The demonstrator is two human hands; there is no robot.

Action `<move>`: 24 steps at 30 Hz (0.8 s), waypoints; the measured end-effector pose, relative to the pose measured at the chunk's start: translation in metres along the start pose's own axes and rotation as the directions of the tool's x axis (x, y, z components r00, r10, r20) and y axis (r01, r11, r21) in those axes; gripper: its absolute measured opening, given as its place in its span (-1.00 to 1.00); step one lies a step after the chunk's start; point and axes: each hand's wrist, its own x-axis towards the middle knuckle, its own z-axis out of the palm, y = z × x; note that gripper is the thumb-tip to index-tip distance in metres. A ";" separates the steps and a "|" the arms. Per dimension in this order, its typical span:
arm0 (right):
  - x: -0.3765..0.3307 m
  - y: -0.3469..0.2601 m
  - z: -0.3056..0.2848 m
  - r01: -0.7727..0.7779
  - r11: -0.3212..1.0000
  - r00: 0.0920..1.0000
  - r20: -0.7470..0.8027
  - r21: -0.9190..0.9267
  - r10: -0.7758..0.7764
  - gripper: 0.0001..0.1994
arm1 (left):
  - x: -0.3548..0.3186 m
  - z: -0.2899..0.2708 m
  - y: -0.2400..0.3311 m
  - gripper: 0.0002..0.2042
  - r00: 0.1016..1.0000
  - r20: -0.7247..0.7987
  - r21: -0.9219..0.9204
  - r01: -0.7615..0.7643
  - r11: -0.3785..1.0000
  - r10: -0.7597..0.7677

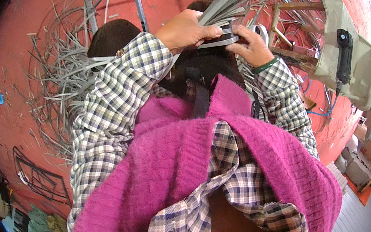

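Note:
My left hand (187, 29) is closed around a bundle of flat grey strips (228, 1), its thumb lying along the top. Their loose ends fan out up and to the right. Just below, strips bend round in a tight loop (228, 41) beside the left thumb. My right hand (252, 48) pinches at this loop from the right, with thumb and fingers curled. Both hands meet above my lap. Where the strips run under the left palm is hidden.
Heaps of loose grey strips (58, 82) cover the red floor (13, 117) on both sides. Slim metal bars (139, 3) stand ahead between my knees. To the right, a black handheld power tool (344, 56) with a blue cable rests on a cloth-draped wooden frame (298, 6).

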 end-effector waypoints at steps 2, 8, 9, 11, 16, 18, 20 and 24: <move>-0.016 0.002 -0.017 -0.191 0.978 0.981 -0.027 0.087 0.194 -0.70 | 0.003 0.008 -0.008 -0.67 0.995 -0.079 0.080 -0.058 0.995 0.064; -0.081 0.048 -0.141 -0.419 0.877 0.846 -0.452 -0.235 0.283 -0.76 | 0.005 0.015 -0.017 -0.60 0.988 -0.137 0.121 -0.060 0.991 0.076; -0.096 0.062 -0.170 -0.381 0.842 0.858 -0.485 -0.381 0.169 -0.76 | 0.005 0.015 -0.017 -0.61 0.986 -0.150 0.104 -0.062 0.993 0.077; -0.126 0.093 -0.218 -0.570 0.704 0.735 -0.645 -0.423 0.208 -0.72 | 0.005 0.015 -0.016 -0.62 0.982 -0.168 0.106 -0.066 0.992 0.083; -0.185 0.148 -0.288 -0.855 -0.058 0.504 -0.852 -0.515 0.140 -0.43 | 0.004 0.015 -0.014 -0.63 0.969 -0.228 0.326 -0.013 0.945 0.092; -0.188 0.162 -0.303 -0.878 -0.054 0.460 -0.870 -0.476 0.178 -0.40 | 0.001 0.013 -0.014 -0.62 0.979 -0.197 0.279 -0.004 0.960 0.062; -0.186 0.174 -0.321 -0.890 0.013 0.449 -0.869 -0.457 0.208 -0.36 | 0.001 0.012 -0.017 -0.61 0.982 -0.180 0.274 0.001 0.962 0.051; -0.178 0.200 -0.357 -0.908 0.075 0.413 -0.851 -0.412 0.324 -0.32 | 0.004 0.012 -0.025 -0.64 0.987 -0.155 0.156 -0.019 0.988 0.043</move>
